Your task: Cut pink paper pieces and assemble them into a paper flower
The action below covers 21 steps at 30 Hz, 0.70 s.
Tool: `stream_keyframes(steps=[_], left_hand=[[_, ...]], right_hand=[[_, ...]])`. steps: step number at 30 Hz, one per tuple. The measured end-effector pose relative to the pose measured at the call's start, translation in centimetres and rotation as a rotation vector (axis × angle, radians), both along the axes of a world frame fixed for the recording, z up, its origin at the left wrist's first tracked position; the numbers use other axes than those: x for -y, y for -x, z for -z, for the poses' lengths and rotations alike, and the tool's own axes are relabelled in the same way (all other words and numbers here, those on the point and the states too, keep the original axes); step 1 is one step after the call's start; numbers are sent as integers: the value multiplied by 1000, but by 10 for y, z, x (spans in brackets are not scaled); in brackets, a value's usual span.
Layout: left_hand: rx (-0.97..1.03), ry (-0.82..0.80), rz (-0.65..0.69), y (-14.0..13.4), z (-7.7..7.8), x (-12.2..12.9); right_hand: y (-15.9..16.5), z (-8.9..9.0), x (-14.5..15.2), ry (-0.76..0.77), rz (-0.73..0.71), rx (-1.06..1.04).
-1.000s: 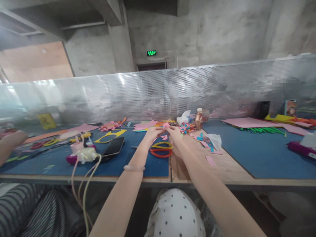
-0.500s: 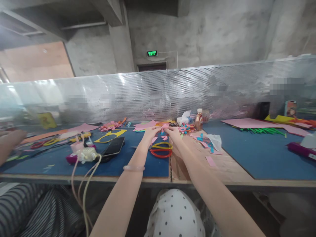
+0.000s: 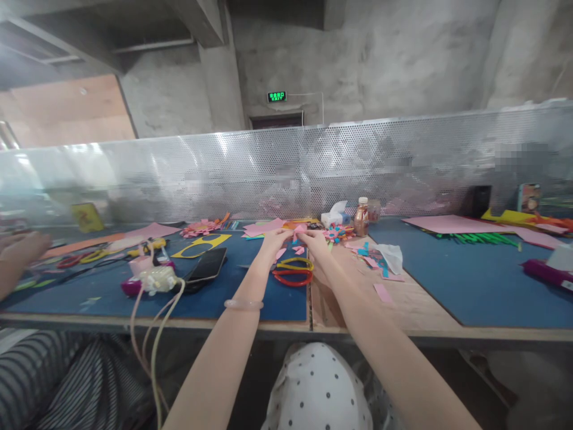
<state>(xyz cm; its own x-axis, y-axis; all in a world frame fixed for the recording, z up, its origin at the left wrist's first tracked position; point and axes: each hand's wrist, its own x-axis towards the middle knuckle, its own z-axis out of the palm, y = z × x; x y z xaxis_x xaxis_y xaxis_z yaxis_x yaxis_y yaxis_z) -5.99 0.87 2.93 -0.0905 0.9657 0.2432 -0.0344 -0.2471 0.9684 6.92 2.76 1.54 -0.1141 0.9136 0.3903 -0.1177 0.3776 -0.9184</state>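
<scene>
A small piece of pink paper [image 3: 300, 229] is held between my two hands above the table. My left hand [image 3: 276, 240] has its fingers closed at the paper's left side. From the right, my right hand [image 3: 315, 240] pinches the same paper. Below my wrists lies a pair of scissors [image 3: 293, 272] with one yellow and one red handle loop. Small pink scraps [image 3: 299, 250] rest between the hands and the scissors. Just right of my right hand is a pink, blue and orange paper flower [image 3: 339, 233].
A phone [image 3: 210, 264] and a glue gun [image 3: 154, 279] with trailing cords sit at left. Behind stand a bottle [image 3: 362, 217] and a tissue pack [image 3: 334, 216]. Paper scraps and a crumpled tissue [image 3: 389, 258] lie at right. A co-worker's hand [image 3: 23, 251] is at far left.
My hands stay in nearly the same place with the pink paper. The co-worker's hand at far left has shifted slightly. The view has moved a little.
</scene>
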Motion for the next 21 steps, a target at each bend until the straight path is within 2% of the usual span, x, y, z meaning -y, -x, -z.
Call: stream_keyframes(steps=[8,16,21], left_hand=[[98,-28,-6,-1,3,-4],[171,-20,20,-3,2,-1],[180,-21,46,-1,4,-5]], right_hand=[[4,4,1,-122,116,6],[2,4,5,-506,367,199],[0,3,6,-546,367,294]])
